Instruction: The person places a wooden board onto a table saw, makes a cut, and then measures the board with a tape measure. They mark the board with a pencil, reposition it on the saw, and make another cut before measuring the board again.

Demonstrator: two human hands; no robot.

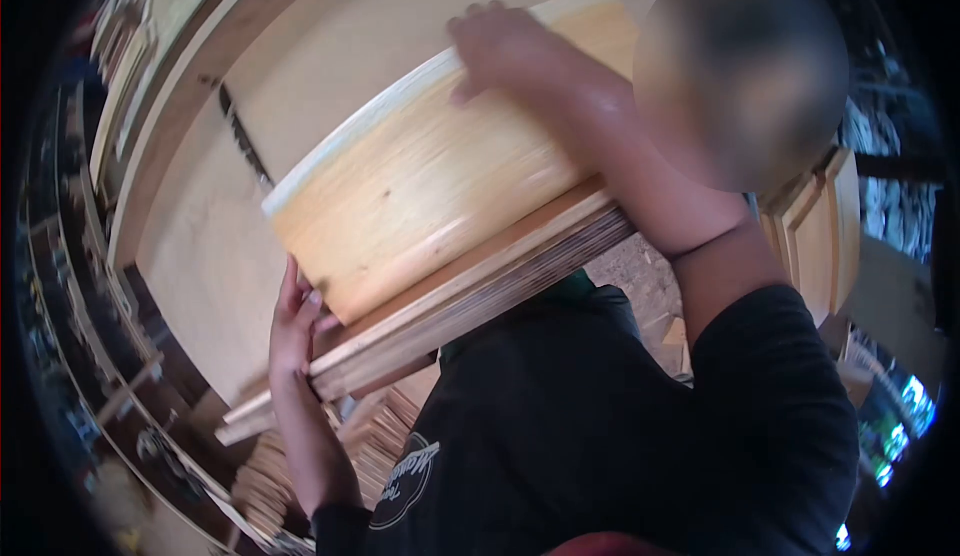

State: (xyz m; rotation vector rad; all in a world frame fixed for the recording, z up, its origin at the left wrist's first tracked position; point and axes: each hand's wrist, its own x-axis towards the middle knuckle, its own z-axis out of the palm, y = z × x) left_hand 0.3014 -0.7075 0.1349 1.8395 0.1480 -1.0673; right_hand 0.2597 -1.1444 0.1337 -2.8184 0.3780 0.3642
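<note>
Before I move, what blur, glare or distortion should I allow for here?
Head view: fisheye bending with black corners; right hand smeared, likely by motion; soft sheen on the curved board; a round blurred patch at upper right; bright, washed-out spots at lower right.

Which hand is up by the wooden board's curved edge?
The right hand. It's over the wooden board's curved edge, while the left hand is down by a lower corner.

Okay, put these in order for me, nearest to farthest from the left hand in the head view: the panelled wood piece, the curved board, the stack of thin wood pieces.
From the left hand:
1. Curved board, touching the hand.
2. Stack of thin wood pieces, lower left.
3. Panelled wood piece, far right.
</note>
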